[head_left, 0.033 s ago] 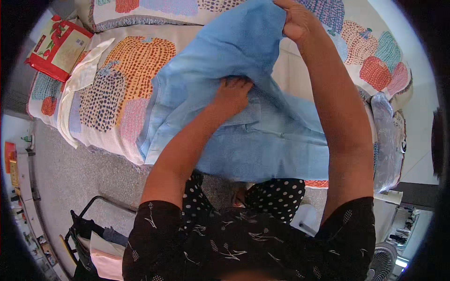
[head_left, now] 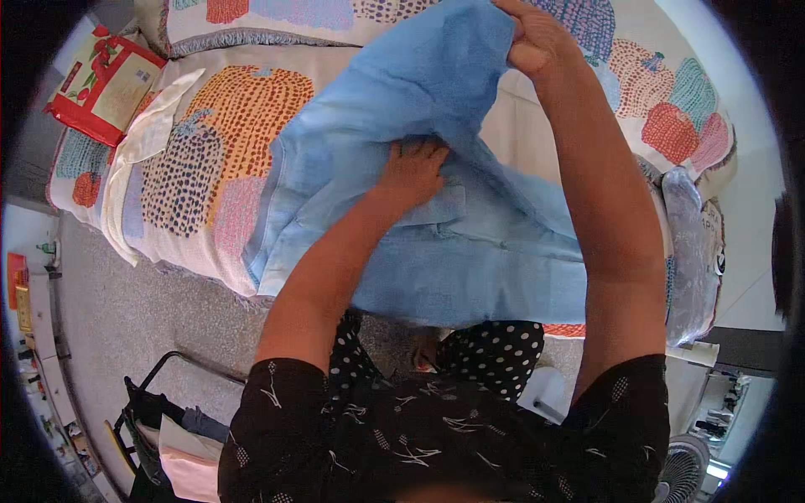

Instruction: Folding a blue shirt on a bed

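Note:
A light blue denim garment (head_left: pixel 495 277) is spread over the front of a patterned couch cover, part of it raised in a tall fold. High at the right of that fold, my right hand (head_left: pixel 541 40) grips the edge of the cloth, fingers closed on it. My left hand (head_left: pixel 412 172) rests palm down on the garment under the raised part, its fingers stretched out and a little apart. Shadow from the fold partly hides those fingertips. A pocket-like patch shows just right of the left hand.
The couch cover (head_left: pixel 251 109) has colourful pumpkin shapes. On its left lie a red and cream package (head_left: pixel 105 84) and a cream cloth strip (head_left: pixel 151 138). A black-framed cart (head_left: pixel 168 411) holding folded cloths stands lower left. A fan (head_left: pixel 683 469) is lower right.
My left hand has shifted very slightly to the left on the garment. The right hand still holds the raised edge, almost unmoved.

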Motion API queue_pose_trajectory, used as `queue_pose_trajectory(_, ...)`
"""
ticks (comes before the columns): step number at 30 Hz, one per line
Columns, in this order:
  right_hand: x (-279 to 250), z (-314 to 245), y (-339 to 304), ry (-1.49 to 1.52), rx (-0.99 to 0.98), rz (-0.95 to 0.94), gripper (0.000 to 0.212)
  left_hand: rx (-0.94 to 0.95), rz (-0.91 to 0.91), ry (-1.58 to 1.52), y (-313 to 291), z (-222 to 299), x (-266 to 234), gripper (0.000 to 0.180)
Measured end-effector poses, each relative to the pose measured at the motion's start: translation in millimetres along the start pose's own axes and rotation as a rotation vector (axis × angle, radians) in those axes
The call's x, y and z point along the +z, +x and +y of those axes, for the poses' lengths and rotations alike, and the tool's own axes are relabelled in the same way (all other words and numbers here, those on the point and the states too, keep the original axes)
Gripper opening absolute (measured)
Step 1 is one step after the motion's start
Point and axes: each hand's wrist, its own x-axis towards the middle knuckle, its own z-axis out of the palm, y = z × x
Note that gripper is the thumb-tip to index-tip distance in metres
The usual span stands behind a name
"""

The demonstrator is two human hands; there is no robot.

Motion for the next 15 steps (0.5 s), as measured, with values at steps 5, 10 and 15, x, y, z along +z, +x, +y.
queue_pose_trajectory(5, -8.5, -8.8, -31.6, 0.199, -0.054, -0.083, 0.045, -0.093, -0.042, 0.030, 4.5, -1.8, 14.4, 0.054)
queue_pose_trajectory(10, -2.2, -14.9, -86.3, 0.162, -0.002, -0.223, 0.020, -0.151, -0.059, -0.070, 13.1, -4.9, 10.3, 0.058)
queue_pose_trajectory(15, -46.2, 15.7, -90.2, 0.279, 0.097, -0.143, 0.016, -0.173, -0.074, -0.261, 29.4, -33.2, 13.5, 0.061)
